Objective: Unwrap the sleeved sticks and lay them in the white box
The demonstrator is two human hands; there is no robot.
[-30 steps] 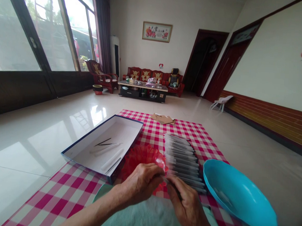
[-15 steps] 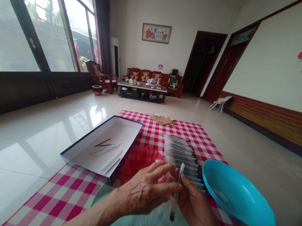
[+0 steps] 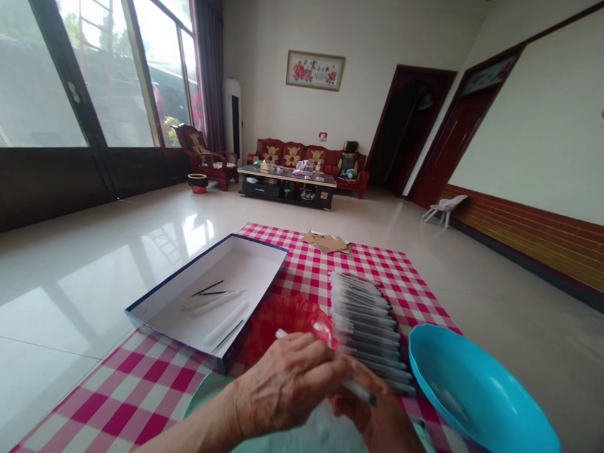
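My left hand (image 3: 288,386) and my right hand (image 3: 383,424) meet low in the middle of the view, both closed on one thin clear-sleeved stick (image 3: 355,389) that lies roughly level between them. Its white end pokes out at the left of my left hand. Just beyond the hands stands a red ridged plastic dish (image 3: 282,319). To the right of the dish lies a row of several sleeved sticks (image 3: 368,323) on the red-and-white checked cloth (image 3: 134,393).
An open white box with a blue rim (image 3: 213,296) holds a few sticks at the left. A blue plastic bowl (image 3: 479,401) sits at the right. Cardboard scraps (image 3: 326,241) lie at the cloth's far end. Beyond are tiled floor, a coffee table and red sofas.
The stick stood upright between my hands half a second ago; it has now turned to lie roughly level, and my left hand has closed over it. A second ago both hands were at the row of sticks.
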